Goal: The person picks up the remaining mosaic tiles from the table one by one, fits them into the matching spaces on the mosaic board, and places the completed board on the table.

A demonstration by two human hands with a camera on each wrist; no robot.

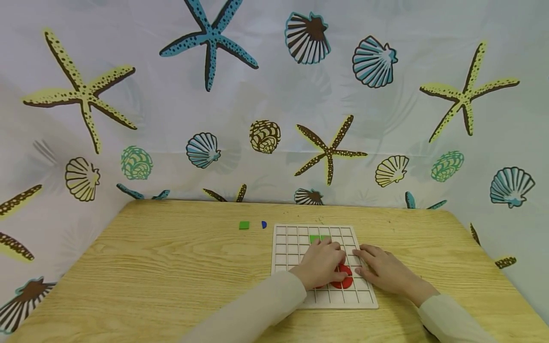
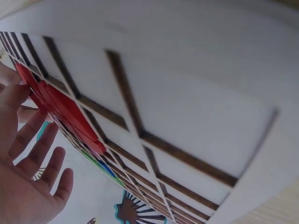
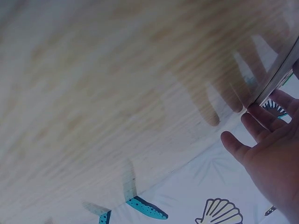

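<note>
The work area consists of a wood-grain surface (image 1: 171, 257) backed by a pale cloth (image 1: 266, 95) printed with starfish and shells. A white grid board (image 1: 293, 248) lies flat on the surface, right of centre in the head view.

Red pieces (image 1: 345, 282) sit on the board, toward its near right part, partly covered by the left hand (image 1: 321, 264). That hand lies over the board; its thumb touches the red pieces, and the other fingers are spread apart and loosely bent. A firm grip on any piece is not evident.

The right hand (image 1: 386, 270) is at the board's right edge, fingers extended and moderately spread, tips touching that edge. A green piece (image 1: 319, 237) lies on the far part of the board, just beyond the left fingers. The left wrist view also shows a blue piece (image 2: 106, 168) beside green on the board.

Off the board, to its left, a loose green square (image 1: 244, 225) and a blue half-disc (image 1: 264, 224) rest near each other. Both forearms wear pale sleeves (image 1: 261, 307).
</note>
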